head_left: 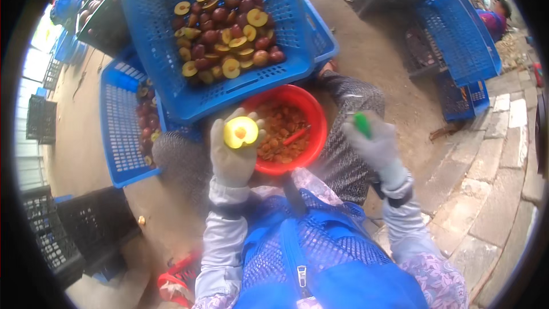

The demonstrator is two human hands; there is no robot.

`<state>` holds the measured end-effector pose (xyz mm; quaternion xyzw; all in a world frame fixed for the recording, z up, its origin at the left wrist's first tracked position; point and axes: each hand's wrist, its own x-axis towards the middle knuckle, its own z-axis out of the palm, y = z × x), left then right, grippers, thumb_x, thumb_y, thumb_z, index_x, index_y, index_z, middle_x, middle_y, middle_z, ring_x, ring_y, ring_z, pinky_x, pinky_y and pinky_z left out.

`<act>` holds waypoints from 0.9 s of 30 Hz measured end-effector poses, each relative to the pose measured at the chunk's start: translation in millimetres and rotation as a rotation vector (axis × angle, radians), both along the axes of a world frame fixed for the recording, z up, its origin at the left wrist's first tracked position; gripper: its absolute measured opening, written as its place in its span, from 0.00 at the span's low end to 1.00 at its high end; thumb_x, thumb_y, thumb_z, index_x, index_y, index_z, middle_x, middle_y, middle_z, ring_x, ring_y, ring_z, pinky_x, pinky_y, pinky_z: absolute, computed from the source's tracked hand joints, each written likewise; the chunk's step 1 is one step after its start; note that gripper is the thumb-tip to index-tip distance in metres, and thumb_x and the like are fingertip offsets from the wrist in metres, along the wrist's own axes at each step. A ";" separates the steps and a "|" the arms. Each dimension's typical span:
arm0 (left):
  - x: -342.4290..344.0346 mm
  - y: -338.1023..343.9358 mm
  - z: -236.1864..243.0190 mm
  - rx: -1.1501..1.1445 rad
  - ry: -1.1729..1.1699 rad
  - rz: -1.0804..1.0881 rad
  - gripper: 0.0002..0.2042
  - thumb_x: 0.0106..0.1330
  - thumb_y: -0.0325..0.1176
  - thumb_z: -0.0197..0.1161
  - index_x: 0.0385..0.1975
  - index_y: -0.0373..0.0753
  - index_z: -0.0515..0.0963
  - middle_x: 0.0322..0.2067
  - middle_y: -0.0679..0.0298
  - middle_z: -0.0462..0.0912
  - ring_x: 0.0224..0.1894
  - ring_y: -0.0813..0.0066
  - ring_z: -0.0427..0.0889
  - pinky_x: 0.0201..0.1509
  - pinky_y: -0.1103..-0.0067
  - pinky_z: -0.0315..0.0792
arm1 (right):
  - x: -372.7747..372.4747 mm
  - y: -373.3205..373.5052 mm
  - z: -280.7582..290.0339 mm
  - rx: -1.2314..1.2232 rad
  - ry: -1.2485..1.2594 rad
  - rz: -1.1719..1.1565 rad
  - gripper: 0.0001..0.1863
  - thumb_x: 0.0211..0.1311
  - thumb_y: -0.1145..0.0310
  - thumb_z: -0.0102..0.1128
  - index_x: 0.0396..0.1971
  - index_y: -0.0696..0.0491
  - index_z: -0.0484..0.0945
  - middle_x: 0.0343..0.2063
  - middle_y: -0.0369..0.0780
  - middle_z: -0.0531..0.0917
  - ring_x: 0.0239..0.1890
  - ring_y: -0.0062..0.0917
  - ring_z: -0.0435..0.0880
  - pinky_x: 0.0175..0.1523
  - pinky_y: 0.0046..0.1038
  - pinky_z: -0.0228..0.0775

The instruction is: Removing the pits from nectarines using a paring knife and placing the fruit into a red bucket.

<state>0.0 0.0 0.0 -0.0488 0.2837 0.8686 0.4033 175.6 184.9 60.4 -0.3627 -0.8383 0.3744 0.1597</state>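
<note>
My gloved left hand (231, 157) holds a halved plum (240, 132), its yellow cut face turned up with a brownish centre. To the right, my gloved right hand (374, 143) is closed around a green tool handle (361, 124); motion blurs it, and its working end cannot be made out. Between my knees stands a red basin (319, 123), partly filled with small orange-brown pieces that look like plum pits (280, 120). A thin red stick-like object (296, 135) lies on them. Ahead, a tilted blue crate (229, 100) holds whole dark-red plums and yellow cut halves (231, 68).
Another blue crate (117, 154) with plums sits at my left, beside my knee. Black crates (97, 217) stand at lower left, and stacked blue crates (457, 34) at upper right. Grey paving bricks (477, 194) cover the ground at right. Another person (494, 20) is at the far right.
</note>
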 end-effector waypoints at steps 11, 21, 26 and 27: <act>1.1 17.5 -2.9 0.236 -0.026 -0.062 0.26 0.65 0.46 0.44 0.54 0.29 0.59 0.50 0.47 0.67 0.51 0.55 0.69 0.55 0.69 0.65 | 83.7 -13.4 -60.4 0.260 -0.554 -0.113 0.18 0.48 0.50 0.56 0.28 0.50 0.75 0.18 0.45 0.78 0.23 0.40 0.78 0.30 0.36 0.69; 15.1 22.6 -0.7 0.125 0.048 -0.154 0.24 0.66 0.50 0.39 0.50 0.35 0.66 0.47 0.49 0.71 0.38 0.59 0.77 0.38 0.74 0.74 | 115.7 10.7 -49.4 -0.308 -0.524 0.091 0.13 0.49 0.58 0.57 0.24 0.53 0.74 0.18 0.43 0.77 0.23 0.34 0.77 0.29 0.31 0.68; 24.3 36.4 -9.6 -0.052 0.101 -0.139 0.24 0.65 0.50 0.40 0.43 0.35 0.72 0.40 0.53 0.77 0.33 0.61 0.77 0.36 0.75 0.73 | 79.8 10.7 -38.4 -0.371 -0.300 0.083 0.14 0.55 0.59 0.54 0.33 0.55 0.72 0.19 0.37 0.78 0.22 0.20 0.76 0.28 0.23 0.68; 25.5 39.2 -12.2 -0.073 0.083 -0.115 0.24 0.65 0.50 0.40 0.43 0.35 0.72 0.39 0.53 0.77 0.34 0.61 0.77 0.37 0.74 0.72 | 63.3 7.2 -33.6 -0.555 -0.189 0.045 0.15 0.56 0.59 0.53 0.35 0.55 0.71 0.19 0.36 0.78 0.22 0.18 0.76 0.28 0.22 0.68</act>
